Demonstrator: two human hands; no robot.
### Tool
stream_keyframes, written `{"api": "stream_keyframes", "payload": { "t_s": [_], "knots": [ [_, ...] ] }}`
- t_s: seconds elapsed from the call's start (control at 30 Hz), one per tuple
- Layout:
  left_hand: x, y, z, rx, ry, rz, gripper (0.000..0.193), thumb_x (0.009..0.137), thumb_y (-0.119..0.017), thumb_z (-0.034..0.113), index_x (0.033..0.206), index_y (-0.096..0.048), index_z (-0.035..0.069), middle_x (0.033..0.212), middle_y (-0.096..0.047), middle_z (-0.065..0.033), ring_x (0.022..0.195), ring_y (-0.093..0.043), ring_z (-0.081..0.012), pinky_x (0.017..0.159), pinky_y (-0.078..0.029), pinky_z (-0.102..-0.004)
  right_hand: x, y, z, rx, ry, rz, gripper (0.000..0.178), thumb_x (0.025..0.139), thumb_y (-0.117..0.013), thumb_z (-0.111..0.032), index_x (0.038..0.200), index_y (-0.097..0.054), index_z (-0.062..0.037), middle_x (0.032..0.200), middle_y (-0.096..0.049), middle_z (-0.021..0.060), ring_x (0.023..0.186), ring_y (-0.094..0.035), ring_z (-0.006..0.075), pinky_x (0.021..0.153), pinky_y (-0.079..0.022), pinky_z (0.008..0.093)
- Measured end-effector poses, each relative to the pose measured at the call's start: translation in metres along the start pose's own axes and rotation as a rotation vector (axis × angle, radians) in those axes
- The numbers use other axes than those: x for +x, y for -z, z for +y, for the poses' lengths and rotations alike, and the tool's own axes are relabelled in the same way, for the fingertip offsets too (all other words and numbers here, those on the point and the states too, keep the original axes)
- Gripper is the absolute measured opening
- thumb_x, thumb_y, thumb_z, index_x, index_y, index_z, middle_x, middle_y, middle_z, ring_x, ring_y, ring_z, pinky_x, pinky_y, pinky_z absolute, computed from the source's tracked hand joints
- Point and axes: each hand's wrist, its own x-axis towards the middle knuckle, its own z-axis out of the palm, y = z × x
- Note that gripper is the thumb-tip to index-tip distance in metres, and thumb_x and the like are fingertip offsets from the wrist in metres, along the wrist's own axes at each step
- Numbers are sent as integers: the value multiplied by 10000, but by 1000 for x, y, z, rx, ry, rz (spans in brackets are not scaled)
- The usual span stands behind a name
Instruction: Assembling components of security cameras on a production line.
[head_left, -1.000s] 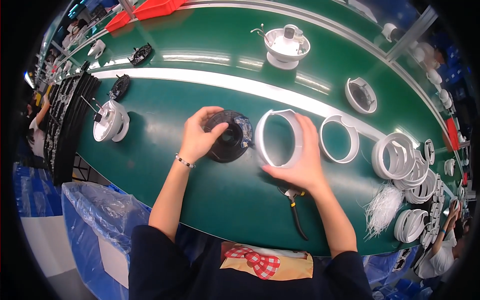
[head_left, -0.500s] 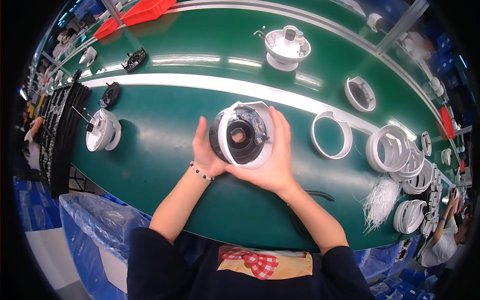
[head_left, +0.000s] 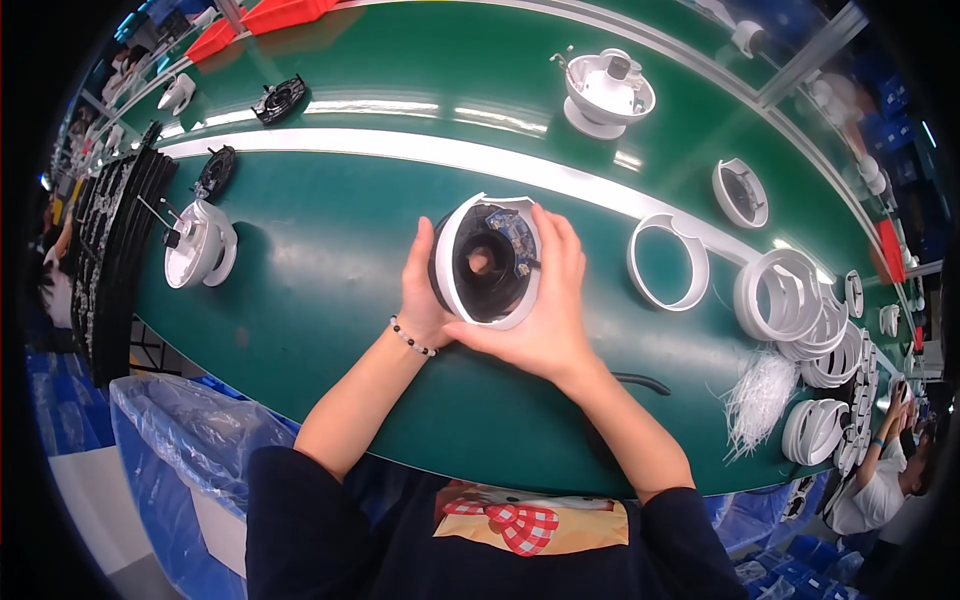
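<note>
Over green worktop [head_left: 330, 240]: round black plastic housing [head_left: 507, 277], cupped by left hand [head_left: 424, 295], newly nested as one unit inside white plastic ring [head_left: 449, 275], clasped by right hand [head_left: 545, 325].

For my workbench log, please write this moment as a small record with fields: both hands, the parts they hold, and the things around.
Left hand: supports the black round part at its left
Right hand: grips the held white ring from the right
Fit: black part shows through the ring; full seating cannot be told
To the right: loose white ring, white strands
To the left: white bowl-shaped unit
Partly hidden: dark handle, by the right forearm
</note>
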Motion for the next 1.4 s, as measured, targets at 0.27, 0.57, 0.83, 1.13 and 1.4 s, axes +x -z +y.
{"api": "stream_keyframes", "payload": {
  "t_s": [0.27,0.57,0.83,1.13,1.4],
  "knots": [
    [-1,-9,4,104,102,116,561,867,-323,503,1146,-472,39,1047,-543,-114,971,-540,-209,855,-459,-351,8,16,9,102,22,-182,1094,422,-811,-314,1278,-219,22,1259,-256,216,1109,-320,394,927,-323,465],
    [-2,-6,-5,130,93,27,790,804,-215,688,1243,-381,54,1143,-491,-101,1058,-491,-206,894,-440,-349,9,14,10,-45,-126,-263,1276,410,-815,-438,1314,-92,99,1313,-194,269,1207,-235,402,985,-280,445],
    [-3,2,1,122,195,4,738,822,-235,662,1187,-453,59,1035,-548,-86,966,-535,-190,830,-476,-333,13,25,6,-162,-20,-397,1223,391,-812,-404,1299,-169,105,1289,-232,275,1168,-277,416,969,-300,441],
    [7,-8,-7,-8,128,-59,586,787,-452,483,1146,-473,21,1091,-541,-144,981,-547,-249,839,-473,-379,-7,3,15,-73,50,7,1116,431,-775,-314,1292,-176,68,1270,-256,257,1099,-330,409,898,-321,457],
    [72,-14,6,49,22,40,531,810,-397,407,1141,-480,0,1107,-544,-174,1010,-534,-296,915,-412,-412,-5,33,34,-146,119,114,1147,488,-794,-420,1340,-150,-1,1373,-142,255,1237,-207,425,995,-196,496]
  ]
}}
